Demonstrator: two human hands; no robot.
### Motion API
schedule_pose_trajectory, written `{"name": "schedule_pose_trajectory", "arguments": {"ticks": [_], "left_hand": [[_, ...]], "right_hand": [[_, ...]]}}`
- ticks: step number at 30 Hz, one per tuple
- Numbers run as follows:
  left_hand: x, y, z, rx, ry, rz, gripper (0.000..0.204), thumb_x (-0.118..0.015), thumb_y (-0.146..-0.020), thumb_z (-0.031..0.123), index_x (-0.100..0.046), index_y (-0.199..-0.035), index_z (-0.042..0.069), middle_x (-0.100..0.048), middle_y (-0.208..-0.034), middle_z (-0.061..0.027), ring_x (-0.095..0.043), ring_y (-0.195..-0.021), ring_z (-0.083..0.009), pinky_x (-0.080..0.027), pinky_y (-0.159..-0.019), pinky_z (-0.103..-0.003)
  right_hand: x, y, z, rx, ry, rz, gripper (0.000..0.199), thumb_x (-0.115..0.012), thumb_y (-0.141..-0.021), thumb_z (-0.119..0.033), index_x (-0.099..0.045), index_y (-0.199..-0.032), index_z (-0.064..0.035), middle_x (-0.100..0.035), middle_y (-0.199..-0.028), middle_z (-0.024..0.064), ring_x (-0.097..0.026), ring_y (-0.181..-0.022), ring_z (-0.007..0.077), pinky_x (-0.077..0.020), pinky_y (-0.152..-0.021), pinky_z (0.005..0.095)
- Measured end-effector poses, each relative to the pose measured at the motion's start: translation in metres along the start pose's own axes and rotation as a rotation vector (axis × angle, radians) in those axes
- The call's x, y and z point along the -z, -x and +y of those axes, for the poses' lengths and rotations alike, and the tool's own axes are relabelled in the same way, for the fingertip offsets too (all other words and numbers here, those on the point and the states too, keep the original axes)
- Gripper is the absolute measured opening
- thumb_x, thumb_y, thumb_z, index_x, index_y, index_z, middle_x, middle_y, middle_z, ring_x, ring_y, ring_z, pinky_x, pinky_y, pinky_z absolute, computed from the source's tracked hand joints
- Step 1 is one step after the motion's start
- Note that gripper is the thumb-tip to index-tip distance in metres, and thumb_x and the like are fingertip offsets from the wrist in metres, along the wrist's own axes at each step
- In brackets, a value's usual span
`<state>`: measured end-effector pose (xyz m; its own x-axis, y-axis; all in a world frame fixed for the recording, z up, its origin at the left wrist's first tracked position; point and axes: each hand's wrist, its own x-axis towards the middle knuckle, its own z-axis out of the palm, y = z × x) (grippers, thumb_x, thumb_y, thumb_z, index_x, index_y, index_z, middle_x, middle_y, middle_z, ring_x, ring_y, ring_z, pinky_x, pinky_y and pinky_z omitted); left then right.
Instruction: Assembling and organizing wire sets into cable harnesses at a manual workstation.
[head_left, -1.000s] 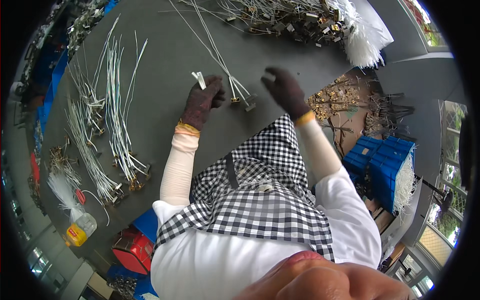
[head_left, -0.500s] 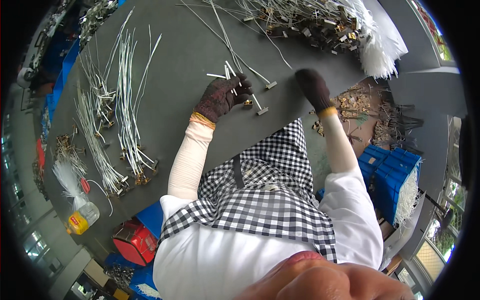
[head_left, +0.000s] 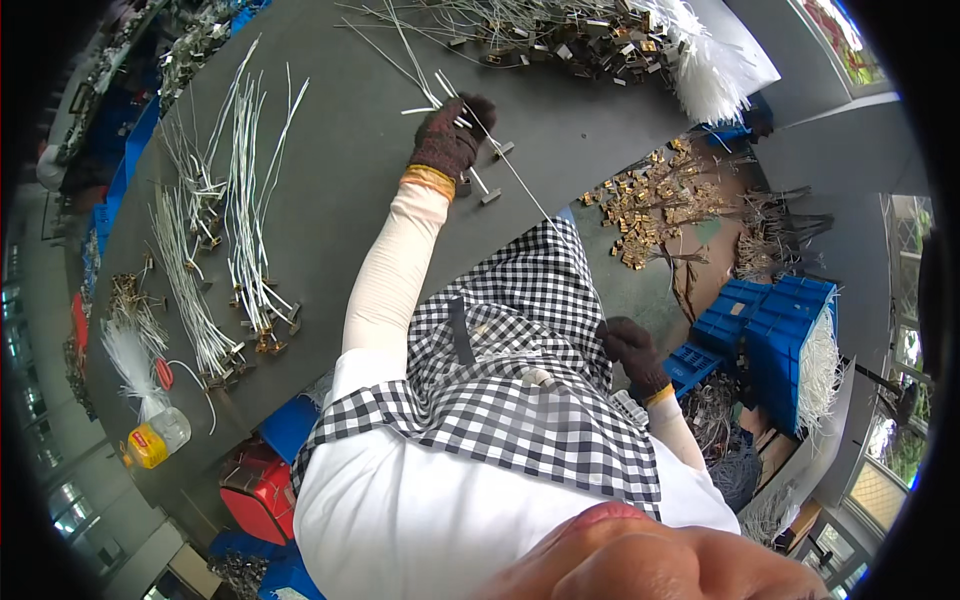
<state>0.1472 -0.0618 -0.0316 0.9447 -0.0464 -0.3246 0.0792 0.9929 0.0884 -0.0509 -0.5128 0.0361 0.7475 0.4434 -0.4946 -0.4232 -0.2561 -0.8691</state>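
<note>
My left hand (head_left: 450,138), in a dark knitted glove, is closed around several white wires above the dark table. White tube-like ends stick out between its fingers. Small grey metal blocks (head_left: 490,197) on white leads lie just beside it. One long thin wire (head_left: 524,186) slants from this hand down over the table edge to my checked apron. Beside the apron, low on the right, my right hand (head_left: 632,352) is gloved alike, with its fingers curled in. Whatever it holds, if anything, is too small or hidden to make out.
Bundles of white wires (head_left: 245,200) with metal ends lie on the table's left. A large wire heap (head_left: 600,45) covers the far side. Brass-coloured parts (head_left: 640,210) are spread beyond the right edge, near blue crates (head_left: 775,320). A bottle (head_left: 160,437) stands at the left edge.
My right hand has dropped from over the table to beside the apron. My left hand has moved farther up the table with the wires, and one long wire now stretches toward the apron.
</note>
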Motion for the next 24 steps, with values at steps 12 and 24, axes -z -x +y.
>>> {"name": "schedule_pose_trajectory", "arguments": {"ticks": [12, 24], "left_hand": [[-0.028, 0.013, 0.028, -0.268, -0.113, -0.086, 0.019, -0.052, -0.100, 0.012, -0.062, -0.107, -0.002, -0.069, -0.106, -0.0199, -0.068, -0.101, -0.0360, -0.055, -0.095, -0.052], [-0.058, 0.129, -0.081, 0.102, -0.404, -0.222, 0.025, -0.055, -0.100, 0.020, -0.062, -0.119, 0.005, -0.066, -0.117, -0.0175, -0.063, -0.114, -0.0304, -0.050, -0.101, -0.048]], "right_hand": [[0.018, 0.037, 0.022, -0.061, 0.003, 0.058, 0.022, -0.061, -0.089, -0.010, -0.069, -0.106, 0.0007, -0.060, -0.080, 0.0014, -0.052, -0.066, 0.0092, -0.0436, -0.061, 0.0255], [-0.068, -0.102, -0.049, 0.108, -0.062, 0.034, 0.024, -0.063, -0.094, -0.017, -0.069, -0.111, 0.0003, -0.062, -0.085, 0.0010, -0.054, -0.074, 0.0090, -0.0468, -0.068, 0.0247]]}}
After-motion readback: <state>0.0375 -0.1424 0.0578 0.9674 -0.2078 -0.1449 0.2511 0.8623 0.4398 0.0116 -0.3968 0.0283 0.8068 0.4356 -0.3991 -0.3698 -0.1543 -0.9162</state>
